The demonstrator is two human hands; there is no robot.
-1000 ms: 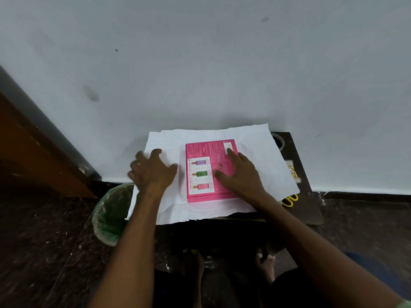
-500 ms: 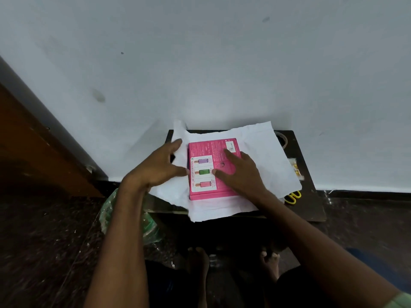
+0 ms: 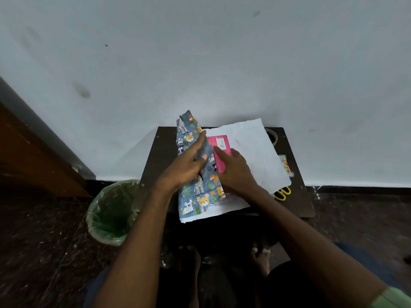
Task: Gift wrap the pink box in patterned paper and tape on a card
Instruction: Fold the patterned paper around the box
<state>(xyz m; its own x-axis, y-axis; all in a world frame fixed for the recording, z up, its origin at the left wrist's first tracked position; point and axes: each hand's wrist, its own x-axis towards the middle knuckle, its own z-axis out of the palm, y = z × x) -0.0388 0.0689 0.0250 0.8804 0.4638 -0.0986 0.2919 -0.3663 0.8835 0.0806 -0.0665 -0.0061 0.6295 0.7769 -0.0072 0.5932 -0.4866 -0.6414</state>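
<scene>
The pink box [image 3: 219,142] lies on a sheet of wrapping paper, white side [image 3: 255,152] up, on a small dark table [image 3: 160,152]. The sheet's left part is folded up over the box and shows its blue animal pattern [image 3: 200,201]. On this patterned flap lies my left hand [image 3: 186,165], its fingers stretched along the flap. My right hand [image 3: 233,170] presses flat on the pink box just right of the flap's edge. Most of the box is hidden under the flap and my hands.
Yellow-handled scissors [image 3: 282,193] poke out from under the paper at the table's right front. A tape roll [image 3: 272,135] sits at the back right, and a small yellow-printed item [image 3: 284,163] lies by the right edge. A green-lined bin [image 3: 111,210] stands left of the table.
My left hand has lifted the paper's left side and folded it rightward over the box, so the animal pattern shows. My right hand has stayed pressed on the box.
</scene>
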